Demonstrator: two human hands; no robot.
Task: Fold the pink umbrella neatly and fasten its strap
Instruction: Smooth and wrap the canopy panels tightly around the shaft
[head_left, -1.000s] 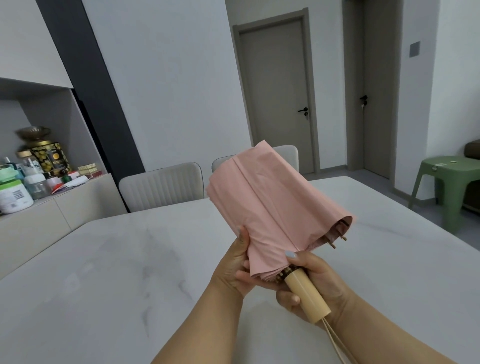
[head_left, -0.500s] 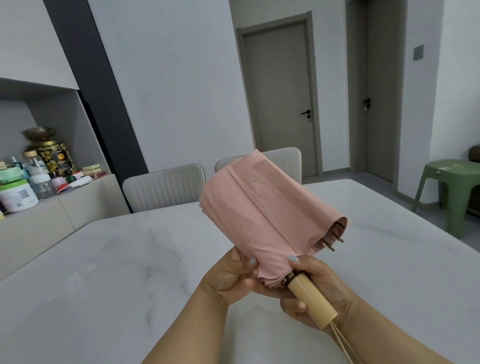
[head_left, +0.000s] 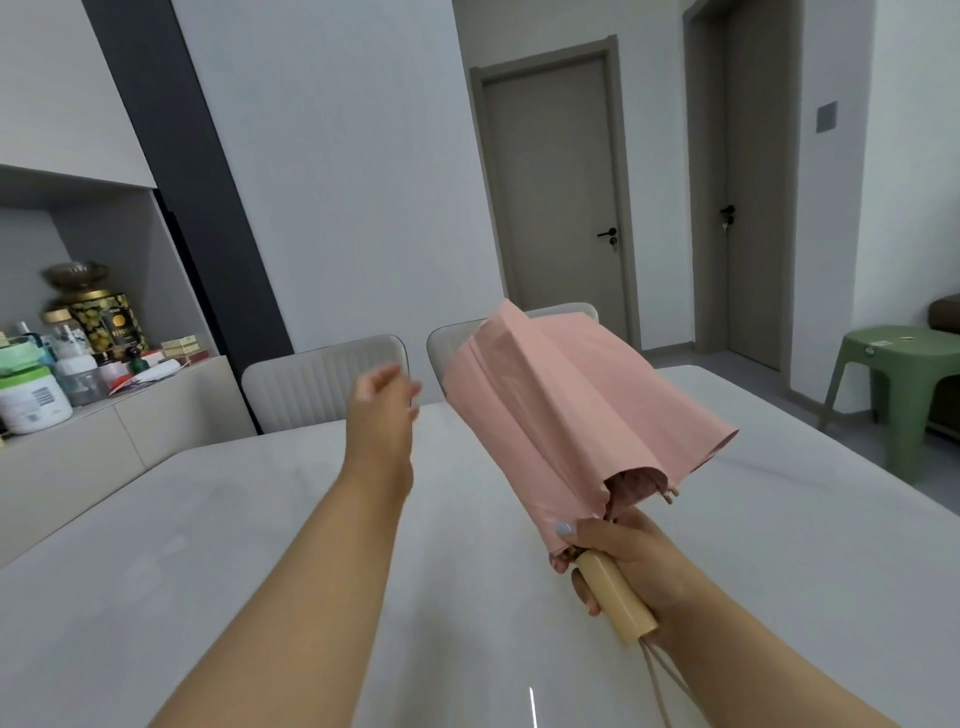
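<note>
the pink umbrella is held above the white table, tilted up and away, its canopy collapsed but loose and unwrapped. its wooden handle is gripped by the right hand, fingers curled round it, thumb pressed on the fabric's lower edge. the left hand is raised just left of the canopy, apart from it, blurred, fingers loosely spread and nothing held.
</note>
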